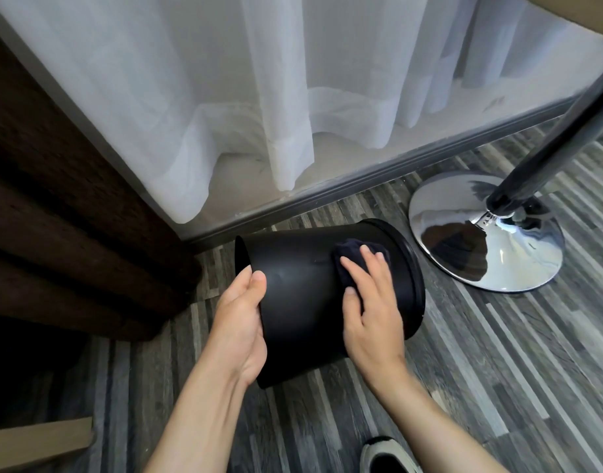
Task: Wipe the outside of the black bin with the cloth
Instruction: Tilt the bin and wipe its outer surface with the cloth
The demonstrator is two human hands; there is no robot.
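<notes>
The black bin [303,302] lies tilted on its side above the striped floor, its rim toward the right and its base toward the left. My left hand [240,322] grips the bin at its base end, thumb on the outer wall. My right hand [368,312] presses a dark navy cloth [348,257] flat against the bin's outer wall near the rim. Most of the cloth is hidden under my fingers.
A chrome stool base [484,233] with its dark pole stands just right of the bin. A white sheer curtain [293,97] and a grey baseboard run behind. A dark brown drape [64,213] hangs at left. My shoe [385,455] is at the bottom.
</notes>
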